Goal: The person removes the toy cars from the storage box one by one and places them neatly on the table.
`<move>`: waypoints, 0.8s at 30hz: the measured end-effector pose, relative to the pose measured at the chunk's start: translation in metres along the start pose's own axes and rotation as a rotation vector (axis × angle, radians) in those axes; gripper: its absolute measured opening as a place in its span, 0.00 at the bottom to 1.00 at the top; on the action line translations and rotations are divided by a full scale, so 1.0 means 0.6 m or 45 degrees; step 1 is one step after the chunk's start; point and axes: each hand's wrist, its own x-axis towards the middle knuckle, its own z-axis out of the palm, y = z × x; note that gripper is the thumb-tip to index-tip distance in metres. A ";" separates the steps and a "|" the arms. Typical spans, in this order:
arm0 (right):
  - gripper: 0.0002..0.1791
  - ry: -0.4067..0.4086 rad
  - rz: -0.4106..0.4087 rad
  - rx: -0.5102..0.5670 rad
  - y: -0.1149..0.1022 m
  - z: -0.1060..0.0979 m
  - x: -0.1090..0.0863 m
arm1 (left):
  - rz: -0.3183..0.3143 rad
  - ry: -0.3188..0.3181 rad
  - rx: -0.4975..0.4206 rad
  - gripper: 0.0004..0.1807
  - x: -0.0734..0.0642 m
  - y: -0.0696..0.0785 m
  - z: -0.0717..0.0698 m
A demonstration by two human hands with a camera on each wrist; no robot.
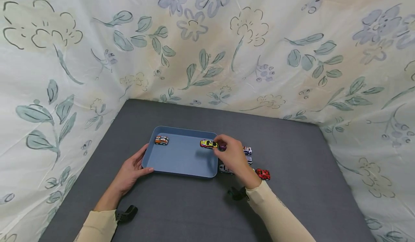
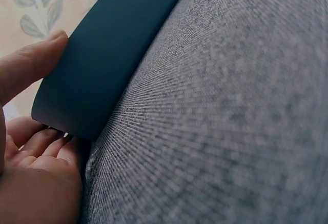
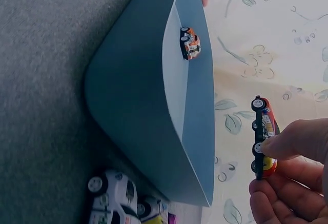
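Over the right end of a blue tray (image 1: pixel 181 162), my right hand (image 1: pixel 231 153) pinches a yellow and red toy car (image 1: pixel 208 144) between thumb and fingers. The right wrist view shows this toy car (image 3: pixel 264 137) raised higher than the tray's rim, its wheels facing the camera. At the tray's left end, my left hand (image 1: pixel 129 171) grips the front corner. Its thumb (image 2: pixel 38 60) lies against the wall and the other fingers curl at the bottom edge. An orange and white toy car (image 1: pixel 161 140) sits inside the tray at the back left.
Just right of the tray, several more toy cars stand on the dark grey cloth, partly hidden by my right hand and forearm. Among them are a red car (image 1: pixel 263 174) and a white one (image 3: pixel 115 198). A flowered curtain (image 1: pixel 207 54) hangs behind and at both sides.
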 end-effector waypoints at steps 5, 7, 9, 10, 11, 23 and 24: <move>0.11 -0.004 0.006 -0.022 0.005 -0.013 -0.001 | 0.000 0.009 0.019 0.56 0.001 0.001 -0.001; 0.12 -0.006 0.005 -0.026 0.007 -0.018 -0.002 | -0.007 0.016 0.019 0.56 0.001 0.002 -0.002; 0.12 -0.009 0.005 -0.033 0.009 -0.024 -0.003 | -0.017 0.018 0.015 0.56 0.001 0.005 -0.003; 0.12 -0.010 0.006 -0.036 0.010 -0.027 -0.003 | -0.020 0.019 0.013 0.56 0.002 0.005 -0.004; 0.13 -0.010 0.003 -0.040 0.011 -0.030 -0.004 | -0.025 0.022 0.011 0.56 0.002 0.007 -0.005; 0.13 -0.023 0.001 -0.054 0.033 -0.068 -0.016 | -0.027 -0.014 -0.007 0.55 0.003 0.006 -0.009; 0.13 -0.022 0.001 -0.053 0.035 -0.072 -0.018 | -0.019 -0.019 -0.014 0.55 0.003 0.005 -0.009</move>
